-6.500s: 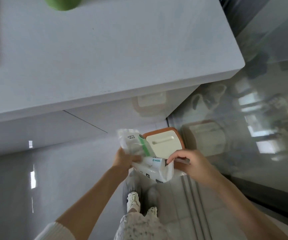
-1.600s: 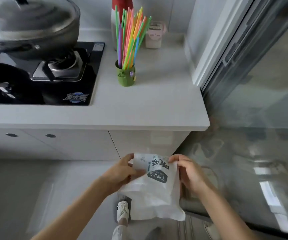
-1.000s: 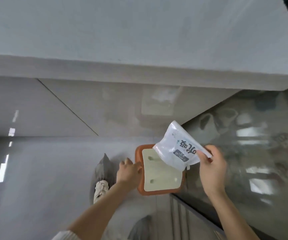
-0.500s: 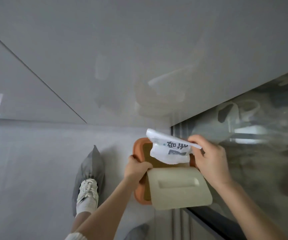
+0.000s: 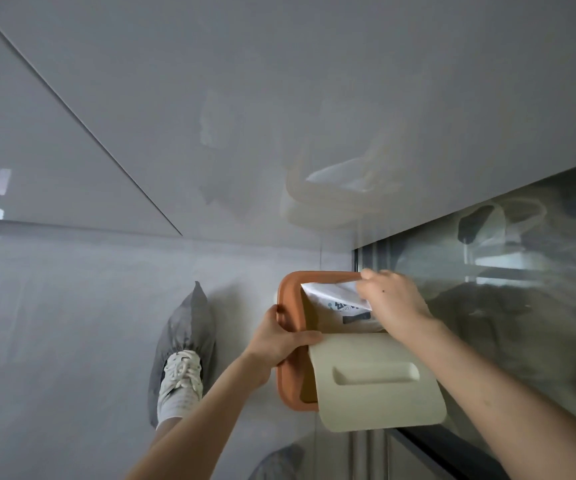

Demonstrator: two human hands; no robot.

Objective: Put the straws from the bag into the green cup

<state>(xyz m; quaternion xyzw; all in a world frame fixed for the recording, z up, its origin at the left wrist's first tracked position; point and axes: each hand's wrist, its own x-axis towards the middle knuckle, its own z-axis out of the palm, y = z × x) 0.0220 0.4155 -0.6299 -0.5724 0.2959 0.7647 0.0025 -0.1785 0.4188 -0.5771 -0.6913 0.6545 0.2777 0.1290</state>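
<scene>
White crumpled bag (image 5: 335, 299), pinched by right hand (image 5: 394, 303), enters orange bin (image 5: 289, 284); left hand (image 5: 279, 342) grips its rim.

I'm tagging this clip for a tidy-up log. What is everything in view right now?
bin: one, orange, below the cabinet, beside the glass door
lid: one, cream, swung open on the bin
bag: one, white, printed, partly in the bin's opening
cabinet: one, pale grey, top
floor: pale, glossy, left
glass door: one, dark-framed, right
shoe covers: two, grey, left of bin and bottom edge
left hand: grips the bin's rim
right hand: pinches the bag
</scene>
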